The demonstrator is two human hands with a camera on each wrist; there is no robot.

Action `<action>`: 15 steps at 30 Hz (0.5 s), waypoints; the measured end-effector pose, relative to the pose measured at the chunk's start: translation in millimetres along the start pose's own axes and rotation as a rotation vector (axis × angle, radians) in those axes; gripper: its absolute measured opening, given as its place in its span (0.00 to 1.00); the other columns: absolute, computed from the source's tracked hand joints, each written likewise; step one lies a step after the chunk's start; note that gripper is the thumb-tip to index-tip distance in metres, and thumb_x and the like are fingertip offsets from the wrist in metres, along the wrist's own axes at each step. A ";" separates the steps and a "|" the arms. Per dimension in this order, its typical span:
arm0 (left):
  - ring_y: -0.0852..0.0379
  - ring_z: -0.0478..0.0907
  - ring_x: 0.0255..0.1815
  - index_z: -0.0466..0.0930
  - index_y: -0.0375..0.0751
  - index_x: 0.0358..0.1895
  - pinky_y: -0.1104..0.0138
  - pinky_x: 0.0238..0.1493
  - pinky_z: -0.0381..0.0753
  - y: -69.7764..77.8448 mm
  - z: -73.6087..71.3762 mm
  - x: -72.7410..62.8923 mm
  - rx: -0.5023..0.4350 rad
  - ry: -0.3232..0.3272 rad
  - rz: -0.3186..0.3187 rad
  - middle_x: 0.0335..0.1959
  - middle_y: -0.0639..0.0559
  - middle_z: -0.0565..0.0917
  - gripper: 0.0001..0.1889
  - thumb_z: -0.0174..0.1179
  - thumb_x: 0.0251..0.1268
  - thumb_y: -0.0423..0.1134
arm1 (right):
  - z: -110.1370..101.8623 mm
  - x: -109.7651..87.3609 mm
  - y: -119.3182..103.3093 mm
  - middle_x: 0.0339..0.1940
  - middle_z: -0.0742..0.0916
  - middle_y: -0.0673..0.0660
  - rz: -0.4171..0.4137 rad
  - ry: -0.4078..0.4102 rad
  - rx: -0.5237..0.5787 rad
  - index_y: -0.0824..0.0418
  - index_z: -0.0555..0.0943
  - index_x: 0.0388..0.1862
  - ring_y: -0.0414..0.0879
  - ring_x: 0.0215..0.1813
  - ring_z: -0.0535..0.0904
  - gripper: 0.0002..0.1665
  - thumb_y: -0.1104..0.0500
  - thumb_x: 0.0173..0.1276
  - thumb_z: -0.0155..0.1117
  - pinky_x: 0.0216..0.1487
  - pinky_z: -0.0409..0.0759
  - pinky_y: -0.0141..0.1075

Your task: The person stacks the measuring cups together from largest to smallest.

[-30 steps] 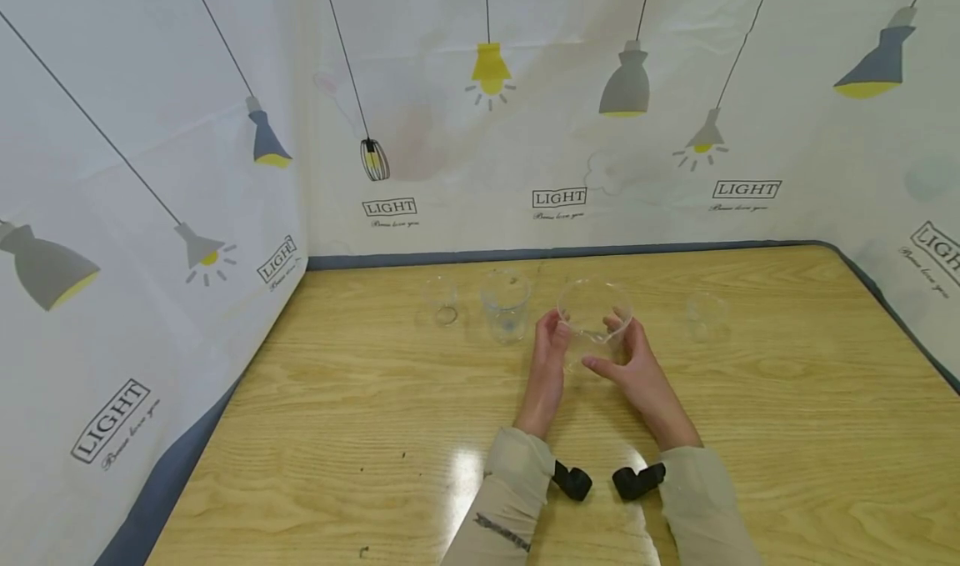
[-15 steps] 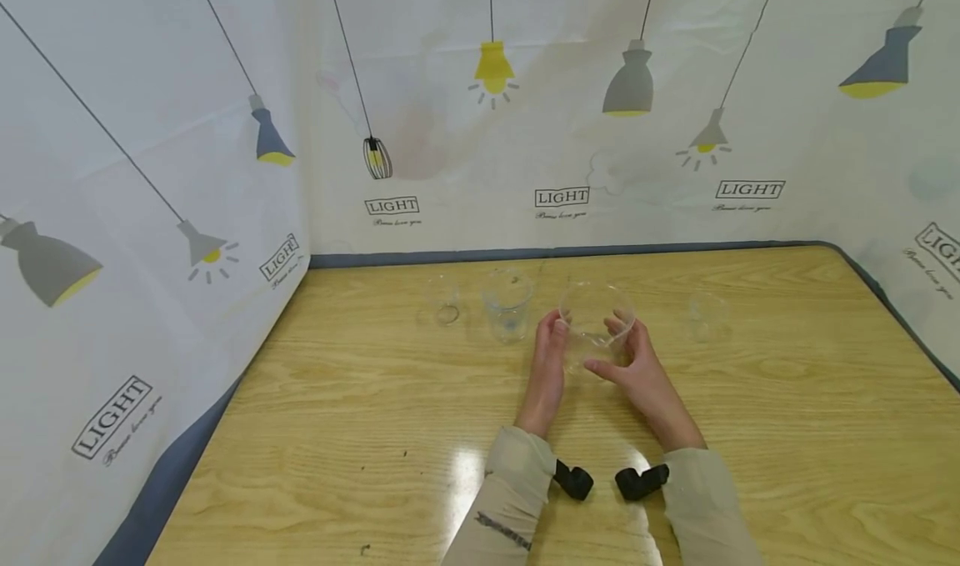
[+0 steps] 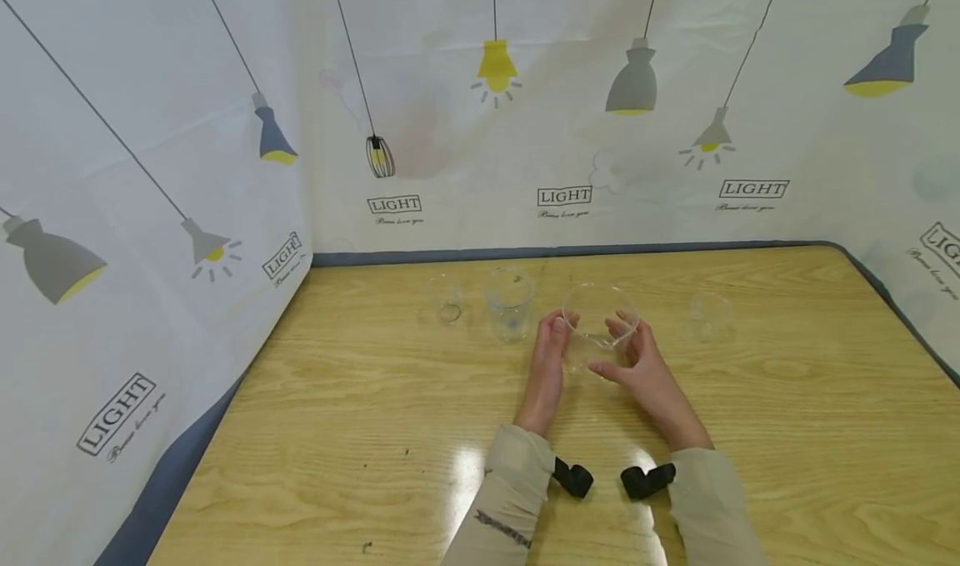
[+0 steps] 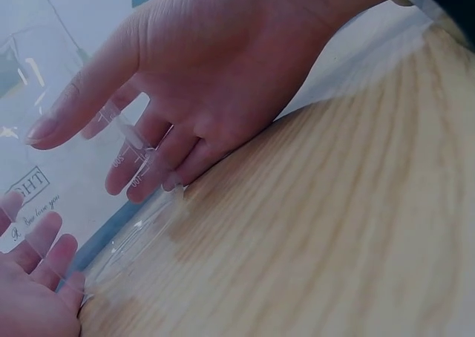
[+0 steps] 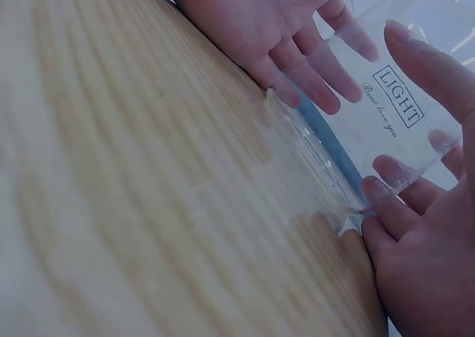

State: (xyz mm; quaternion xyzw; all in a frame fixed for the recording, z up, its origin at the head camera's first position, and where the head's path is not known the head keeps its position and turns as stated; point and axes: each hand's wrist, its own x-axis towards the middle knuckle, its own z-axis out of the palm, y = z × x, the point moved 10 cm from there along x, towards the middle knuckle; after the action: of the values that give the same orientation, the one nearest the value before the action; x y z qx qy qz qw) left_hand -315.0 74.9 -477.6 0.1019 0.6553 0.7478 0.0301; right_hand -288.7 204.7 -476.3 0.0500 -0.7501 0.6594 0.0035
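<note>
A large clear beaker point(image 3: 604, 341) with a pouring lip and printed volume marks stands upright on the wooden table. My left hand point(image 3: 551, 349) is at its left side, and my right hand point(image 3: 641, 364) is at its right side. In the left wrist view the left fingers point(image 4: 157, 148) lie loosely extended along the glass, with the thumb held out from them. Right fingers point(image 5: 408, 196) show relaxed against the marked wall in the right wrist view, low near the base. The beaker's interior shows only the background through it.
To the left stand a small clear beaker point(image 3: 447, 299) and a mid-sized one point(image 3: 510, 303) with something bluish at its bottom. Another small clear glass vessel point(image 3: 708, 318) is at the right. A lamp-printed curtain point(image 3: 450, 149) borders the table point(image 3: 337, 383) behind and at both sides.
My hands have spread slightly apart, the left a little leftward and the right a little rightward. The beaker keeps its place on the table while the view shifts slightly.
</note>
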 end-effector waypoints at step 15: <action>0.52 0.66 0.60 0.67 0.35 0.54 0.63 0.60 0.60 14.2 -1.5 -2.4 -0.105 -0.010 -0.001 0.56 0.43 0.73 0.22 0.41 0.69 0.50 | -0.2 -2.7 -2.5 0.68 0.61 0.59 -0.005 -0.021 -0.006 0.55 0.45 0.69 0.52 0.69 0.49 0.51 0.61 0.55 0.67 0.66 0.43 0.51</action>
State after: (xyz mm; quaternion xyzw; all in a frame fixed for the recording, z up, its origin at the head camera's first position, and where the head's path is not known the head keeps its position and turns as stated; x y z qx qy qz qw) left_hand -311.7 71.0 -464.0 0.1035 0.6152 0.7806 0.0393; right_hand -285.8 204.8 -474.1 0.0589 -0.7520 0.6565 -0.0027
